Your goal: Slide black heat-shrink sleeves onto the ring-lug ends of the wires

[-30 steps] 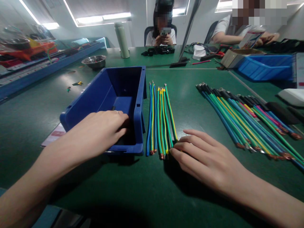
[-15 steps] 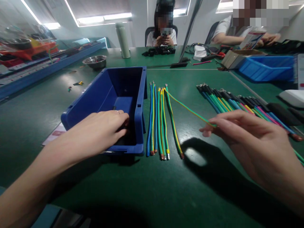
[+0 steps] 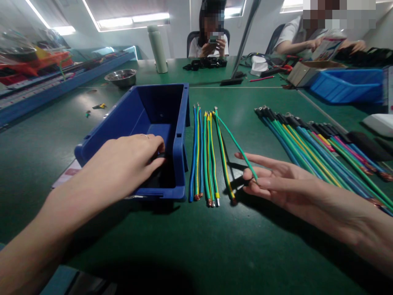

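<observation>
My right hand [image 3: 276, 176] pinches the near end of a green-and-yellow wire [image 3: 236, 142] between thumb and fingers, its other fingers stretched out. That wire's far end lies by the top of another green-and-yellow wire [image 3: 224, 159] on the table. Left of these, several blue, green and yellow wires [image 3: 210, 159] lie side by side, with metal lugs or bare copper at their ends. My left hand [image 3: 132, 153] reaches into a dark blue bin [image 3: 181, 143], thumb and fingers closed around something dark; the fingertips are partly hidden.
Many wires with black sleeves [image 3: 310, 143] lie fanned out on the right. Behind stand a light blue bin [image 3: 346, 84], a cardboard box [image 3: 307, 73], a metal bowl [image 3: 120, 78] and a green bottle [image 3: 157, 49]. Two people sit across the green table [image 3: 147, 246].
My right hand has moved left and towards me and turned, swinging the held wire's near end with it. My left hand stays in the bin, a dark piece now showing at its fingers.
</observation>
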The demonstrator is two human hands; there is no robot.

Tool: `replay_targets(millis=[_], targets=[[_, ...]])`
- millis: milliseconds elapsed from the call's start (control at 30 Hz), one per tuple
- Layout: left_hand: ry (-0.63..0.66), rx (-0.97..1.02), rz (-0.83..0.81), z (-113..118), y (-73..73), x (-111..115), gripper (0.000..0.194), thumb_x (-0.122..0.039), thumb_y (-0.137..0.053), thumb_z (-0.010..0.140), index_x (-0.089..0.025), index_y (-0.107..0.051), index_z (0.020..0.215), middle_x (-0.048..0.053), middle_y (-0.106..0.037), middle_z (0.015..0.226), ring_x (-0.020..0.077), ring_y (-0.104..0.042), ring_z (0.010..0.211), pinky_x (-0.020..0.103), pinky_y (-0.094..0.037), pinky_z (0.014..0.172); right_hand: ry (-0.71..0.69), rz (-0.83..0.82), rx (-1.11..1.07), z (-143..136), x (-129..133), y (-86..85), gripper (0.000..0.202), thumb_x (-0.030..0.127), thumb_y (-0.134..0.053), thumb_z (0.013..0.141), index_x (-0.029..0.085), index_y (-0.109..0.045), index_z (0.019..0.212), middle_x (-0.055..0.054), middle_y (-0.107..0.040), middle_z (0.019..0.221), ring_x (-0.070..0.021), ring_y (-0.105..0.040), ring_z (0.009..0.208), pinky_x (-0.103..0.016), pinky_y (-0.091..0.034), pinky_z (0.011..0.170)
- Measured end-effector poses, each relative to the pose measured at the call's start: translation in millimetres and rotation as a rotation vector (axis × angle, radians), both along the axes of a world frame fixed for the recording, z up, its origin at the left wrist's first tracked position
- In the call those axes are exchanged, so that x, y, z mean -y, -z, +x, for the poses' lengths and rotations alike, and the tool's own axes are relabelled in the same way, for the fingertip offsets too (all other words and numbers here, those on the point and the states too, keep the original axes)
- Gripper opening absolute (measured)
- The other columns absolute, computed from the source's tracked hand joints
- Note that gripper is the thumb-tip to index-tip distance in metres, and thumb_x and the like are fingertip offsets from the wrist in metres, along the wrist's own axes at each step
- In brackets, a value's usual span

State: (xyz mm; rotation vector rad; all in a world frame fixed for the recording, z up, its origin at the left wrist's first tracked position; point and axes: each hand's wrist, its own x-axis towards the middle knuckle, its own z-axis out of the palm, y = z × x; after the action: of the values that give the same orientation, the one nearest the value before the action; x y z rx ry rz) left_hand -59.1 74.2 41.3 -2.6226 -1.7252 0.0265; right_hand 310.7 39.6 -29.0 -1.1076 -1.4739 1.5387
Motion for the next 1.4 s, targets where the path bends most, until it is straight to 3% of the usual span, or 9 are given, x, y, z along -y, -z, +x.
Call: replay_targets(millis=[233,400,500,700,900,1033,1133,1300,1400], targets=[[-0.153,-0.099,0.085,20.3,-11.0,-1.7,0.029,-0.046,-0.051,0.109,-0.028,-0.073,0.115,0.01,-0.083,0.11,0.0377,-0.081,0.101,0.047,-0.063,0.087,-0.213,-0.036,-0.05,4.6,-0.7,-4.4,0.044,0.027,-0.082,0.106,0.026,-0.07,0.147,-0.011,-0.09,0.118,-0.0303,-0.09,0.106,-0.045,-0.077,0.092],[-0.208,-0.02,0.135,26.8,-16.4,2.2,0.032,-0.04,-0.052,0.112,-0.021,-0.072,0.128,0.016,-0.082,0.126,0.0392,-0.079,0.104,0.053,-0.061,0.095,-0.085,0.079,-0.001,2.6,-2.0,-10.9,0.025,0.035,-0.083,0.108,0.029,-0.074,0.131,-0.009,-0.09,0.116,-0.0277,-0.09,0.094,-0.041,-0.077,0.082],[-0.212,0.086,0.317,27.4,-18.8,6.8,0.035,-0.042,-0.052,0.116,-0.018,-0.075,0.128,0.017,-0.082,0.124,0.0415,-0.079,0.11,0.055,-0.06,0.097,0.016,0.079,-0.005,-1.3,-2.3,-18.1,0.028,0.045,-0.09,0.102,0.031,-0.073,0.12,-0.002,-0.089,0.104,-0.0212,-0.085,0.075,-0.034,-0.074,0.071],[-0.158,0.305,0.677,25.9,-16.2,22.5,0.043,-0.055,-0.056,0.122,-0.019,-0.078,0.131,0.012,-0.082,0.129,0.0389,-0.078,0.125,0.058,-0.058,0.117,0.05,0.238,0.093,-7.4,1.6,-27.6,0.034,0.057,-0.077,0.109,0.033,-0.074,0.134,-0.004,-0.088,0.104,-0.0194,-0.077,0.062,-0.032,-0.066,0.055],[0.174,0.292,0.744,26.9,-10.0,30.4,0.014,-0.038,-0.069,0.119,-0.029,-0.073,0.129,0.003,-0.084,0.128,0.0331,-0.08,0.119,0.056,-0.061,0.109,0.093,0.071,-0.102,-16.6,4.2,-33.5,0.034,0.057,-0.092,0.098,0.03,-0.079,0.114,-0.002,-0.084,0.092,-0.0192,-0.078,0.064,-0.031,-0.068,0.059],[0.432,0.314,0.808,29.7,-2.6,29.5,0.016,-0.038,-0.074,0.118,-0.029,-0.073,0.132,0.0,-0.085,0.117,0.027,-0.079,0.106,0.048,-0.06,0.096,0.181,-0.026,-0.151,-20.0,5.2,-37.8,0.041,0.06,-0.098,0.09,0.029,-0.083,0.112,0.003,-0.073,0.077,-0.0142,-0.067,0.055,-0.026,-0.06,0.052],[0.493,0.332,0.775,35.6,4.6,31.1,0.022,-0.046,-0.062,0.124,-0.028,-0.072,0.133,0.0,-0.086,0.116,0.0241,-0.076,0.109,0.045,-0.058,0.096,0.221,-0.021,-0.114,-20.3,5.7,-39.1,0.05,0.057,-0.102,0.084,0.028,-0.083,0.12,0.002,-0.07,0.079,-0.0132,-0.064,0.055,-0.026,-0.056,0.051],[0.565,0.313,0.771,46.5,8.9,37.9,0.008,-0.028,-0.077,0.116,-0.023,-0.077,0.122,-0.001,-0.089,0.108,0.0201,-0.08,0.106,0.037,-0.062,0.094,0.219,-0.079,-0.142,-20.2,6.5,-37.6,0.04,0.063,-0.09,0.097,0.028,-0.08,0.116,0.009,-0.049,0.064,-0.0073,-0.032,0.044,-0.023,-0.032,0.038],[0.572,0.312,0.787,48.4,9.7,39.0,0.007,-0.023,-0.079,0.113,-0.022,-0.078,0.12,-0.001,-0.09,0.106,0.019,-0.08,0.106,0.035,-0.061,0.097,0.188,-0.046,-0.143,-19.7,7.0,-38.3,0.036,0.058,-0.097,0.092,0.031,-0.079,0.109,0.006,-0.058,0.068,-0.0104,-0.049,0.05,-0.024,-0.046,0.045]])
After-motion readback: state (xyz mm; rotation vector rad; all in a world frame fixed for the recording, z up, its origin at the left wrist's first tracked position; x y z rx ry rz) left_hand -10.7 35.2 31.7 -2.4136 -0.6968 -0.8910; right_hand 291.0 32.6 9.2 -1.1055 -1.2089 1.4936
